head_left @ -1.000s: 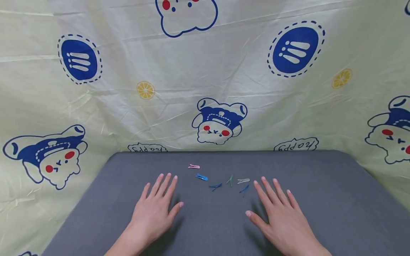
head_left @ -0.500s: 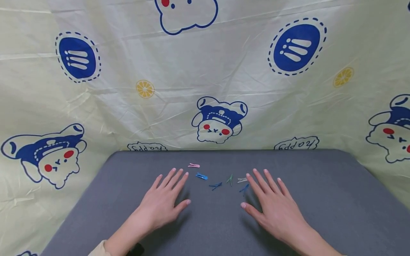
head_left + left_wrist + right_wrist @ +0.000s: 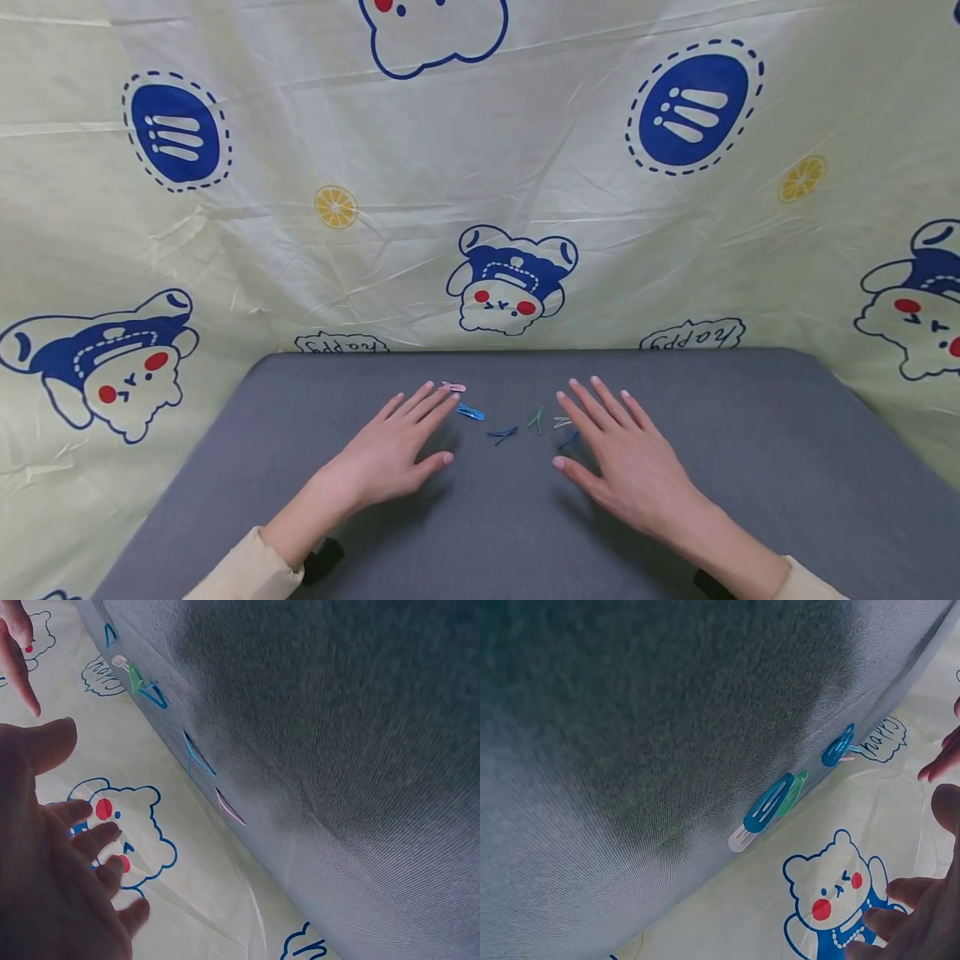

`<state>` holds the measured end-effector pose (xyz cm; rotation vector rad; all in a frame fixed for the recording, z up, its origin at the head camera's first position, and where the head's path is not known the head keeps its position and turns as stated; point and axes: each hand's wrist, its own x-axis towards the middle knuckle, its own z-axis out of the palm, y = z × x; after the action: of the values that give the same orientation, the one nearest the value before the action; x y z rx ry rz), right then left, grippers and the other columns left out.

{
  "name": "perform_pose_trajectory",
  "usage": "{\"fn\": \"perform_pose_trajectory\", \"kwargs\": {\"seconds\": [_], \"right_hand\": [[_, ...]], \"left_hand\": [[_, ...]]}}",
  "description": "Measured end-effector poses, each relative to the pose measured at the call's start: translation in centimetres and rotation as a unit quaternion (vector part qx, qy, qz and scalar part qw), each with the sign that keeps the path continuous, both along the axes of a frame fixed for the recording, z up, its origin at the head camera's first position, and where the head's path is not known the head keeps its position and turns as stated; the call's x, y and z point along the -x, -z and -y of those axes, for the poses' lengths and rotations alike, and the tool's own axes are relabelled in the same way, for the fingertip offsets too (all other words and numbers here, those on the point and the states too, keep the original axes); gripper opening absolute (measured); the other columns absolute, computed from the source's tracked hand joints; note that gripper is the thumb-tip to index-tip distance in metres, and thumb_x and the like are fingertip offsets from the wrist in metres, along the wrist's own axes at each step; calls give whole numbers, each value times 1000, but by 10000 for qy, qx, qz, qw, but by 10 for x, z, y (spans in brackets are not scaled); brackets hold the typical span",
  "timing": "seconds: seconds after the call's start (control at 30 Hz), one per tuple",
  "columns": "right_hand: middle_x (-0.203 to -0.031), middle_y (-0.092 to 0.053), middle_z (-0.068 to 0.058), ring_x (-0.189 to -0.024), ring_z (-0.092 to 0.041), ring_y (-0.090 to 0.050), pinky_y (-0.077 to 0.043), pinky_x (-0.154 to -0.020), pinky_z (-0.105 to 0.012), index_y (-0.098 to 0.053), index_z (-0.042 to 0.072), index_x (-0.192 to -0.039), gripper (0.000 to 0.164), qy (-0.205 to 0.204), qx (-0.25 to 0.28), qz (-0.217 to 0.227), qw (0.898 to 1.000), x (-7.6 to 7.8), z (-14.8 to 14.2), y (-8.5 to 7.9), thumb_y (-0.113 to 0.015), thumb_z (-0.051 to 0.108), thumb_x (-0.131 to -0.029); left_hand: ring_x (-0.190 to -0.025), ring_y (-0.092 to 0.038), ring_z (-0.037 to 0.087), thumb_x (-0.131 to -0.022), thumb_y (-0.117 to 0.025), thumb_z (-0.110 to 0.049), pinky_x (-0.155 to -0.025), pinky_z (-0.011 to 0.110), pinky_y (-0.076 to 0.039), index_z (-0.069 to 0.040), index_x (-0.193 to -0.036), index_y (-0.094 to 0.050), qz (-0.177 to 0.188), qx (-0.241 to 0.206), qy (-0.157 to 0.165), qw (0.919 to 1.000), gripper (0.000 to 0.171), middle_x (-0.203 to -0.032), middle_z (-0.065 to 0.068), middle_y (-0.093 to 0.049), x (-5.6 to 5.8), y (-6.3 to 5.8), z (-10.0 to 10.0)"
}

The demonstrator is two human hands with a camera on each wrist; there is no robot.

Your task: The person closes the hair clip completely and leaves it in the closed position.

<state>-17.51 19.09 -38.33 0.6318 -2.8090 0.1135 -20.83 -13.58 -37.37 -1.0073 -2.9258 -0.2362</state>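
I see the left hand (image 3: 390, 454) and right hand (image 3: 637, 471) holding nothing, fingers spread nearly straight above the grainy grey table (image 3: 487, 542). Slim, splayed clips (image 3: 502, 435) lie between the fingertips and beyond; right fingers partly hide the white clip (image 3: 561, 422).

The left forearm (image 3: 318, 504) and right forearm (image 3: 723, 537) reach forward and slant inward, bare beyond their pale sleeves (image 3: 243, 571). Left hand (image 3: 393, 450) and right hand (image 3: 630, 458) are held up, well apart, backs upward, almost mirroring each other. On each, the four fingers (image 3: 429, 408) extend forward, nearly straight and slightly spread, while the thumb (image 3: 577, 473) juts inward toward the opposite hand.
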Motion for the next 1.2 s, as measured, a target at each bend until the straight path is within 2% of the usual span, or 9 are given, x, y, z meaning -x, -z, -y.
{"fn": "perform_pose_trajectory", "kwargs": {"seconds": [0.17,0.33,0.57,0.8,1.0,1.2], "right_hand": [[-160,-26,-4,-149,-26,-13,0,-118,-44,-34,17,-154,79,-378,111,-265,9989,8,1,1,-61,56,-91],[-158,-31,-5,-147,-27,-21,-5,-118,-42,-39,14,-152,74,-745,293,-478,9956,17,2,3,-64,50,-92],[-156,-35,-5,-146,-25,-24,-14,-117,-46,-41,14,-151,70,-998,446,-214,9938,28,5,3,-66,44,-93],[-147,-47,-6,-138,-26,-38,-23,-115,-48,-48,11,-145,62,-1316,772,-32,9883,41,8,3,-70,34,-92],[-137,-56,-2,-130,-21,-47,-27,-113,-46,-55,14,-139,47,-1398,1090,306,9837,48,12,5,-66,27,-95],[-134,-59,0,-128,-22,-49,-36,-107,-49,-59,16,-136,40,-1470,1273,792,9777,55,15,8,-63,25,-98]], "left_hand": [[-148,-14,17,-97,-59,-44,-116,49,-18,-20,-157,-25,-10,-351,374,9987,73,-161,-2,-23,10,2,-2],[-146,-23,17,-96,-62,-37,-115,41,-22,-14,-153,-36,107,-703,542,9960,66,-157,2,-34,19,4,-5],[-142,-33,20,-94,-67,-29,-112,41,-31,-10,-147,-45,579,-1054,560,9912,60,-153,6,-40,28,2,-13],[-135,-42,20,-94,-68,-23,-109,42,-35,-9,-144,-49,1161,-1168,606,9845,55,-146,4,-49,36,5,-17],[-131,-47,20,-94,-69,-21,-108,42,-37,-9,-140,-54,1367,-1357,527,9799,50,-140,3,-55,41,10,-21],[-120,-57,25,-93,-69,-14,-100,42,-45,-4,-134,-58,1455,-1635,656,9735,44,-133,6,-60,45,18,-25]]}}
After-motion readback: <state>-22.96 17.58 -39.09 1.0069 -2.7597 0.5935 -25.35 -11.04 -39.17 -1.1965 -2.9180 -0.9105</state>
